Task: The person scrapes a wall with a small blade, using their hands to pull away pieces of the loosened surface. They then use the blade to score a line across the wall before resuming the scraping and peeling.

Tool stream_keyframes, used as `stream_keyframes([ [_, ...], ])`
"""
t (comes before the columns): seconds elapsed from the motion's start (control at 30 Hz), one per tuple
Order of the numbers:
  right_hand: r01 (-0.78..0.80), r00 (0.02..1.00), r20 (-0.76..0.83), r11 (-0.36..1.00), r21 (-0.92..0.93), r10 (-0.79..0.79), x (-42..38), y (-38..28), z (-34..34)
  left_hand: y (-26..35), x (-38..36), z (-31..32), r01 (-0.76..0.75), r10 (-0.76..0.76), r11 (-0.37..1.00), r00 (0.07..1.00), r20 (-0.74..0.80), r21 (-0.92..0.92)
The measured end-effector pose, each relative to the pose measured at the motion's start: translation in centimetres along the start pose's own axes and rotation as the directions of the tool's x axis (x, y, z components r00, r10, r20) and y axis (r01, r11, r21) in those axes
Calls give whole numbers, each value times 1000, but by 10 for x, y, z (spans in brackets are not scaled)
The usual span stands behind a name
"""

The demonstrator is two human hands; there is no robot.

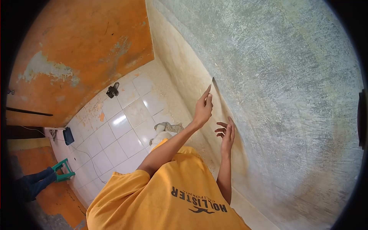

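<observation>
Left hand [203,109]'s half curled, index stretched to a dark sliver [214,80] at the edge where the wall [287,96] goes cream to grey, probably for control (can't tell if it's gripped), while the right hand [227,138], loosely open, seemingly empty, braces near that edge, I'd guess.

Green stool [63,170], one; jeans-clad person [41,181] at the stool, one; dark blue container [68,136] near the stool, one. Well apart from the stool: left hand [203,110] and right hand [227,138], two; thin dark tool [214,80], one; yellow shirt [165,191], one.
</observation>
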State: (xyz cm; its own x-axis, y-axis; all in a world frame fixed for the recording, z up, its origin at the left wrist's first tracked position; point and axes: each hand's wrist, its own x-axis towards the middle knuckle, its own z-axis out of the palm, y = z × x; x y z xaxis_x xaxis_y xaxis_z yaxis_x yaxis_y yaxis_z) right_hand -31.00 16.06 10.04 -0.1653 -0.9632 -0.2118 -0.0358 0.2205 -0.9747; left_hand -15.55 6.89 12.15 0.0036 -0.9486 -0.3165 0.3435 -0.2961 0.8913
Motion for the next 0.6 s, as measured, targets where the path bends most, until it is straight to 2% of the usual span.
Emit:
stream_keyframes([
  [0.1,-8,1000,-5,1000,-9,8,-1,-3,3,-13,-5,4,-144,145,987,989,-11,67],
  [0.2,-22,1000,4,1000,-6,22,0,4,3,-16,-14,5,-131,128,987,991,33,92],
  [0.3,-30,1000,-5,999,-10,30,-4,8,3,-3,11,-7,-30,30,998,1000,1,-58],
  [0.5,-4,1000,12,1000,-28,4,9,2,3,-11,6,-2,-58,59,998,998,-33,9],
  [0.6,-2,1000,16,999,-44,2,11,2,0,4,21,-15,8,-8,996,1000,7,-86],
])
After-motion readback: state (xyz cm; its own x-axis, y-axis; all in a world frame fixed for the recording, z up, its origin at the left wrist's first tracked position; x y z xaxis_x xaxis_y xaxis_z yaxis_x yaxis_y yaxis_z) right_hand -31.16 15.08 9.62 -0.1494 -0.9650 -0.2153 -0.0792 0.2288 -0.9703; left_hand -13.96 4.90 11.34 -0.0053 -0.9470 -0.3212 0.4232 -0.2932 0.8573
